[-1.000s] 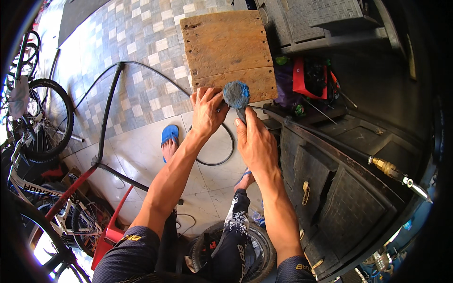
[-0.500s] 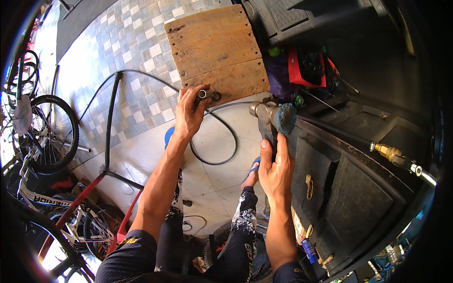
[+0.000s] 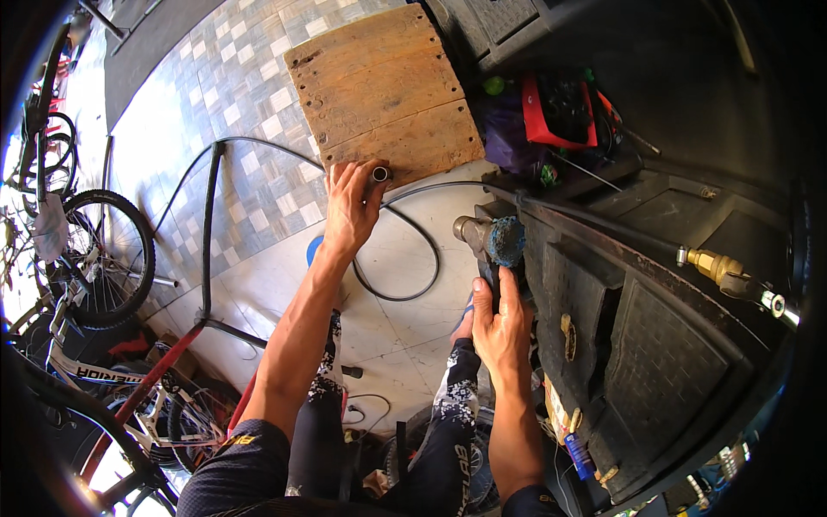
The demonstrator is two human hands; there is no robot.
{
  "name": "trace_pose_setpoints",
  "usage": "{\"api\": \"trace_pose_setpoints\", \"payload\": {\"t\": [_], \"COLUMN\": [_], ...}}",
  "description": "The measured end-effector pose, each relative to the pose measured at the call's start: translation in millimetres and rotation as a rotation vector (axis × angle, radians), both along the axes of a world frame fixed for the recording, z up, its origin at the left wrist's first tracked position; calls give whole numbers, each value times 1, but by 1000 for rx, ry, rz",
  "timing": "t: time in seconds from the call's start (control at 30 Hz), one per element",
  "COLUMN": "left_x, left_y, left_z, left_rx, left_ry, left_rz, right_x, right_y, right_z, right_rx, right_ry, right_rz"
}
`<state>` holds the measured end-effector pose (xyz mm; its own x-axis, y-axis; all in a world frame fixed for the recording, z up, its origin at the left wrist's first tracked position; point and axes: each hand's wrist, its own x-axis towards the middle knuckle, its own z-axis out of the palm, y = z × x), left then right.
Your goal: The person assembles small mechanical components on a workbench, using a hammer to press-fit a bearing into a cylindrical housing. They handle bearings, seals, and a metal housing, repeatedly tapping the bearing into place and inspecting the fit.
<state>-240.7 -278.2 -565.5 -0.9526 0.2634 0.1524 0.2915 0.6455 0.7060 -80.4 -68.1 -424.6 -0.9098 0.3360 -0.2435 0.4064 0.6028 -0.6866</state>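
Note:
My left hand point(image 3: 351, 208) rests at the near edge of a worn wooden block point(image 3: 379, 82), its fingers closed around a short dark metal tube point(image 3: 381, 175). The tube's round open end faces up, and the fingers cover most of its side. Whatever lies under the tube is hidden. To the right and nearer to me, my right hand point(image 3: 501, 332) grips a hammer point(image 3: 472, 233) by its dark handle. One end of the hammer head is bare metal; the other carries a rough blue face. The hammer is held in the air, apart from the tube.
A black cabinet point(image 3: 663, 379) stands close on my right, with a hose and brass fitting point(image 3: 715, 265) along its top. A black hose point(image 3: 405, 297) loops over the floor. Bicycles point(image 3: 112, 258) line the left side. A red box point(image 3: 560, 129) sits beyond the block.
The tube has moved slightly right, over the spot where a small dark ring lay on the wood; that ring no longer shows. The hammer has come down a little toward me.

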Motion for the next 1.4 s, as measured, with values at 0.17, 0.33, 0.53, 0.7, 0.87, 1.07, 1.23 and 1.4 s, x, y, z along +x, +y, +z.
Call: {"api": "trace_pose_setpoints", "payload": {"t": [0.17, 0.33, 0.53, 0.7, 0.87, 1.07, 1.23, 1.4], "left_x": [1, 1, 2, 4, 5, 3, 3, 15], "left_y": [2, 3, 4, 2, -2, -3, -19, -16], "left_z": [0, 2, 3, -4, -10, -5, 7, 9], "left_rx": [4, -40, -51, -82, -48, 39, 251, 140], "left_ry": [-28, -41, -15, 76, 29, -65, -57, -29], "left_rz": [10, -1, -5, -8, -33, -4, 151, 206], "right_x": [-2, -10, -42, -76, -98, -90, -71, -55], "right_y": [2, 0, -8, -27, -41, -34, -20, -10], "right_z": [-1, 7, 21, 8, -23, -17, 1, 1], "right_rx": [11, 30, -1, 10, 155, 65, 19, 53], "right_ry": [62, 51, 107, 237, -71, 111, 123, 158], "right_rz": [16, 39, 143, 260, 378, 274, 119, 68]}}
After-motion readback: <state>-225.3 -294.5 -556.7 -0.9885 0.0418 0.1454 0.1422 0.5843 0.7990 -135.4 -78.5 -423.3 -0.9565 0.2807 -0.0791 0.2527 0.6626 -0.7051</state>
